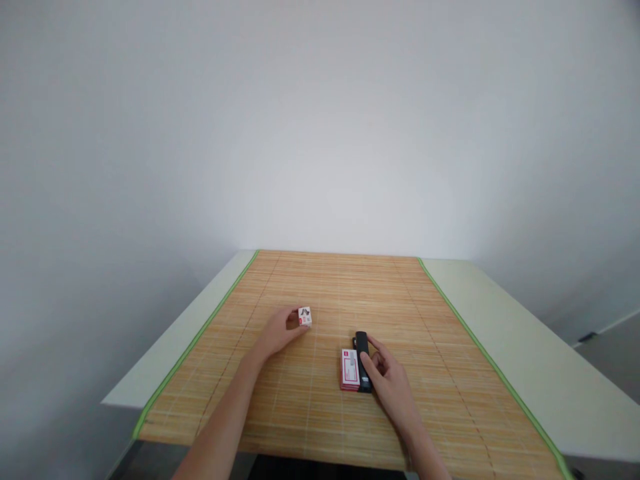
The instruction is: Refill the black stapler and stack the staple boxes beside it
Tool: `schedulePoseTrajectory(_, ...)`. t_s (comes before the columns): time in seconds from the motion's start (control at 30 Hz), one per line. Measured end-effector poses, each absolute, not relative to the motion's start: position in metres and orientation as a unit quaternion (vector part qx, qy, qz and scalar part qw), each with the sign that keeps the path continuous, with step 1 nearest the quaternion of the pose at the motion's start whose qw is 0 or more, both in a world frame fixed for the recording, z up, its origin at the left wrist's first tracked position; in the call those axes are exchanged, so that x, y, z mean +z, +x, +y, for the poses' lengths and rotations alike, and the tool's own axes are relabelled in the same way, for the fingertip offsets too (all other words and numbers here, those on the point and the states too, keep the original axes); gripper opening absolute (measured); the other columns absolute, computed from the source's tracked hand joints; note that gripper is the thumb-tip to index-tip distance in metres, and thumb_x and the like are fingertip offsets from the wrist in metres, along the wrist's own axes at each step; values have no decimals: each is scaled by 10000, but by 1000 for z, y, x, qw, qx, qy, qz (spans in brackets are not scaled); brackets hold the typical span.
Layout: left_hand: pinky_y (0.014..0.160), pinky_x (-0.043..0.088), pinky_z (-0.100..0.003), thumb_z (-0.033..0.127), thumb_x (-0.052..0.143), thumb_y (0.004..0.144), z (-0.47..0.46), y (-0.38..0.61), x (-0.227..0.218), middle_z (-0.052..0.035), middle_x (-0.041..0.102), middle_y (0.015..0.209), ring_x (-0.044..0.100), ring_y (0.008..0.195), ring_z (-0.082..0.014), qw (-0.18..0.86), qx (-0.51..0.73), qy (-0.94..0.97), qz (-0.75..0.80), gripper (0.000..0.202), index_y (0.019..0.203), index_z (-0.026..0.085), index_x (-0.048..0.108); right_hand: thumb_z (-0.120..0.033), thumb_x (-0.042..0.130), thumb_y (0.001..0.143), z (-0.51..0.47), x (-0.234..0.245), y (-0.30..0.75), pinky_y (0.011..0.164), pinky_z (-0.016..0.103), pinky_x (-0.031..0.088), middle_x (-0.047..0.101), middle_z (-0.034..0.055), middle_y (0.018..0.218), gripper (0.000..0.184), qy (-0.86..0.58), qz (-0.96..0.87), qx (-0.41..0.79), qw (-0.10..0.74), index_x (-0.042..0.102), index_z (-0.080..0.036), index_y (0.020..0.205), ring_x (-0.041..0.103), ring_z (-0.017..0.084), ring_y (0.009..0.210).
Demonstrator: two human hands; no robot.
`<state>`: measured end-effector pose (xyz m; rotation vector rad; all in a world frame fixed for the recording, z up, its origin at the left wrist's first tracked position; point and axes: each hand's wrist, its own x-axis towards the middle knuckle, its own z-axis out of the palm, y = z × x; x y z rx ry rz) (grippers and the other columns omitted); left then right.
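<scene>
My left hand [277, 332] pinches a small white box with red print [305, 316] and holds it on the bamboo mat [340, 287]. Lower on the mat and to the right, my right hand [387, 377] grips a black stapler [363, 357] that lies lengthwise on the mat. The fingers curl over the stapler's right side, with the index finger lying along its top. A flat red and white box [349, 369] lies touching the stapler's left side.
The bamboo mat with green edging covers the middle of a pale table [500, 313]. The table stands against a plain white wall [320, 133]. Bare floor shows at the far right [615, 347].
</scene>
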<state>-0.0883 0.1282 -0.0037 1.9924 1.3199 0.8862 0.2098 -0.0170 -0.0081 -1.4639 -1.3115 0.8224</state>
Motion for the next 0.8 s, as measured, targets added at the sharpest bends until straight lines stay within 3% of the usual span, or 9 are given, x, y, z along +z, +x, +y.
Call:
schedulePoseTrajectory(0.2, 1126, 438, -460, 462, 715, 851, 95, -32, -5, -82, 616, 1421, 575, 1293, -294, 280, 313, 790, 447, 607, 1416, 283, 581, -596, 567, 943, -17, -13, 212, 594, 288, 409, 552, -27, 685, 642, -614, -542, 327, 472, 578, -180, 1433, 515, 170, 626)
schedulePoseTrajectory(0.33, 1180, 390, -489, 422, 709, 860, 75, -17, -10, -90, 502, 1551, 500, 1395, -296, 342, 327, 776, 417, 729, 1527, 272, 455, -601, 572, 942, -16, -11, 211, 596, 286, 418, 554, -29, 684, 644, -611, -539, 332, 475, 576, -186, 1434, 525, 172, 631)
schedulePoseTrajectory(0.47, 1234, 327, -476, 483, 474, 998, 67, -4, -15, -69, 436, 1607, 429, 1472, -245, 455, 366, 674, 453, 625, 1579, 283, 361, -618, 577, 934, -17, -7, 208, 620, 306, 471, 621, -5, 723, 657, -608, -527, 332, 492, 587, -178, 1422, 573, 192, 653)
schedulePoseTrajectory(0.53, 1268, 259, -460, 524, 372, 1028, 69, 9, -16, -43, 341, 1659, 312, 1536, -220, 490, 396, 614, 475, 598, 1578, 289, 360, -605, 561, 948, -21, -6, 206, 740, 358, 540, 708, 52, 906, 636, -611, -525, 313, 504, 576, -187, 1428, 653, 233, 798)
schedulePoseTrajectory(0.6, 1286, 202, -449, 568, 341, 1027, 71, 25, -17, -39, 246, 1691, 210, 1567, -211, 509, 419, 574, 486, 629, 1577, 265, 362, -579, 575, 948, -29, -10, 206, 956, 446, 538, 693, 110, 1239, 641, -616, -551, 269, 494, 519, -221, 1477, 662, 292, 1094)
schedulePoseTrajectory(0.7, 1298, 154, -444, 619, 334, 1016, 70, 46, -22, -73, 218, 1694, 179, 1573, -214, 529, 437, 541, 486, 685, 1563, 209, 384, -553, 684, 881, -45, -21, 206, 1181, 570, 370, 471, 112, 1571, 826, -617, -637, 187, 422, 348, -281, 1584, 451, 356, 1433)
schedulePoseTrajectory(0.8, 1302, 114, -474, 661, 298, 1017, 60, 59, -30, -90, 206, 1694, 156, 1576, -225, 532, 439, 552, 468, 727, 1577, 201, 353, -520, 708, 871, -56, -32, 205, 1233, 637, 255, 384, 100, 1632, 934, -611, -702, 131, 343, 213, -301, 1633, 346, 373, 1505)
